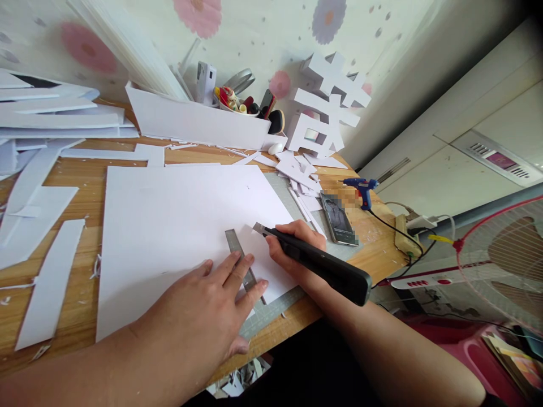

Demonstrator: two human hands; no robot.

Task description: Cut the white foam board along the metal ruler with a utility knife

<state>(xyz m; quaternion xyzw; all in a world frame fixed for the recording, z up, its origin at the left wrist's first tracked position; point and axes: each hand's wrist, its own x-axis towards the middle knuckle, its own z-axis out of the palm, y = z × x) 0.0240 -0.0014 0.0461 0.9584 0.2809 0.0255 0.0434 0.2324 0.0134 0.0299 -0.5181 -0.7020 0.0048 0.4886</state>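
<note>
Wooden desk point(85, 249) strewn with white offcuts; pens and scissors are held in a white tray point(199, 121).
White sheet point(169, 226): metal ruler point(241, 263) is pinned by the flat, spread left hand point(207, 305); a black utility knife point(314, 260) is gripped by the closed right hand point(297, 246).

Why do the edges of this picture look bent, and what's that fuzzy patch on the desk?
In the head view, the wide lens bows the cabinet and the table edge. The phone screen is pixelated on purpose. Daylight is soft, with faint shadows under the left hand; the right hand and knife stay sharp.
</note>
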